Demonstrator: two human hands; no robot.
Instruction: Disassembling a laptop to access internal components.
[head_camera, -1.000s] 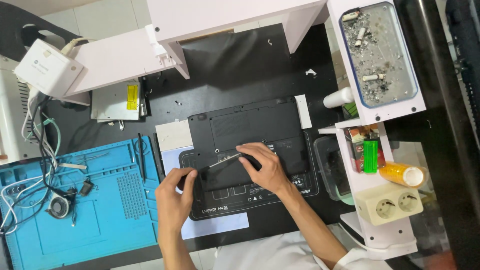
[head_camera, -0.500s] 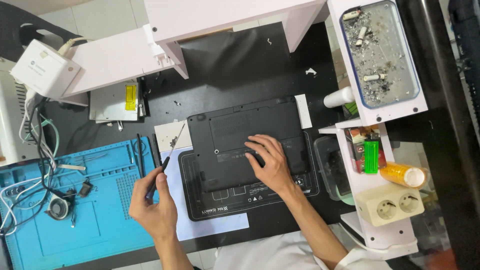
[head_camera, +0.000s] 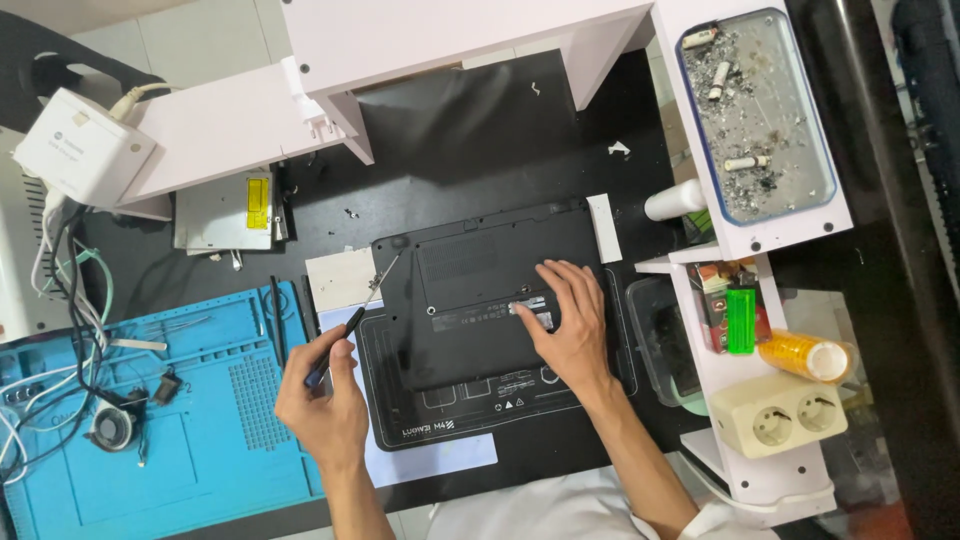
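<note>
A black laptop (head_camera: 480, 270) lies bottom up on a dark work mat (head_camera: 445, 415) in the middle of the bench. My right hand (head_camera: 570, 325) rests flat on the laptop's base, fingers spread near its centre. My left hand (head_camera: 325, 405) holds a thin black-handled screwdriver (head_camera: 355, 315). Its tip points up and to the right, at the laptop's upper left corner.
A blue silicone repair mat (head_camera: 150, 420) with small parts and cables lies at the left. A silver drive (head_camera: 225, 212) sits above it. White shelves (head_camera: 750, 230) at the right hold a tray of debris, a green lighter, an orange bottle and a socket strip. White paper (head_camera: 430, 460) sticks out under the mat.
My left hand moved off the laptop to its left side, turning the screwdriver so its tip meets the laptop's upper left corner. My right hand let go of the screwdriver and now lies flat on the base.
</note>
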